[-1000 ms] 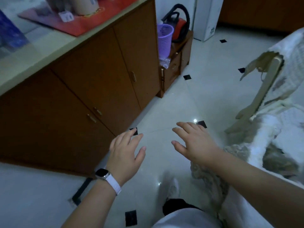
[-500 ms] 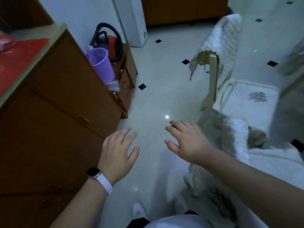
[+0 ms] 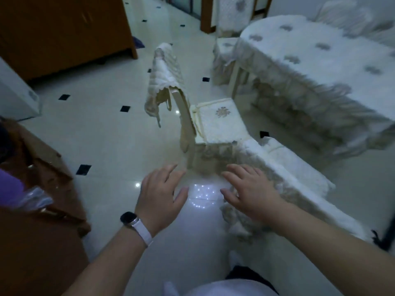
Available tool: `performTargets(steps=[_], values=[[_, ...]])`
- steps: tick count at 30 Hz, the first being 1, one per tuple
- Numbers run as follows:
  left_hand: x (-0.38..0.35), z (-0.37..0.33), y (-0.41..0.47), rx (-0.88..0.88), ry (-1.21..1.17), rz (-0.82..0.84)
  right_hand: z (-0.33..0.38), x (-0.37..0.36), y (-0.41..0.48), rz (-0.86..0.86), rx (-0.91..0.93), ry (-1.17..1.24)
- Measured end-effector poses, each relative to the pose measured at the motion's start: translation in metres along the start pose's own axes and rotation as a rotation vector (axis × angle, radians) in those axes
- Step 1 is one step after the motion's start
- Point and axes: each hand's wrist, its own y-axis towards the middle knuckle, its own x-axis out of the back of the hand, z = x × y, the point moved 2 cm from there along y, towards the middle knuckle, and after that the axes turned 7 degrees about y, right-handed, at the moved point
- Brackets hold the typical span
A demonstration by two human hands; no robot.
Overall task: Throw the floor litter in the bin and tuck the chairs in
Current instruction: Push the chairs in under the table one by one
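Both hands were empty with fingers spread: left hand (image 3: 160,197), right hand (image 3: 250,193). Untucked chair (image 3: 220,122) stood just ahead, seat facing right toward the cloth-covered surface (image 3: 320,60). Left hand was nearer the backrest.

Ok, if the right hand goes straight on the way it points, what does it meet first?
Likely the chair ahead, at its fringed seat edge, just beyond the right hand; depth is unclear.
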Motion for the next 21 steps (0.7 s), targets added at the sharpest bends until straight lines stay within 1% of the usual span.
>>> performTargets(steps=[2, 4, 7, 11, 16, 21], values=[[-0.011, 0.002, 0.009, -0.061, -0.067, 0.044, 0.003, 0.002, -0.021, 0.017, -0.129, -0.014], [-0.022, -0.006, 0.015, -0.116, -0.143, 0.105, 0.006, 0.005, -0.046, -0.018, -0.24, -0.044], [-0.037, -0.031, 0.02, -0.26, -0.218, 0.191, 0.009, 0.011, -0.086, -0.062, -0.43, -0.076], [-0.056, -0.064, 0.026, -0.44, -0.273, 0.286, 0.009, 0.015, -0.135, -0.108, -0.66, -0.059], [-0.068, -0.102, 0.038, -0.55, -0.271, 0.311, -0.001, 0.009, -0.169, -0.179, -0.788, -0.04], [-0.072, -0.131, 0.046, -0.572, -0.23, 0.359, -0.031, 0.005, -0.176, -0.152, -0.851, 0.031]])
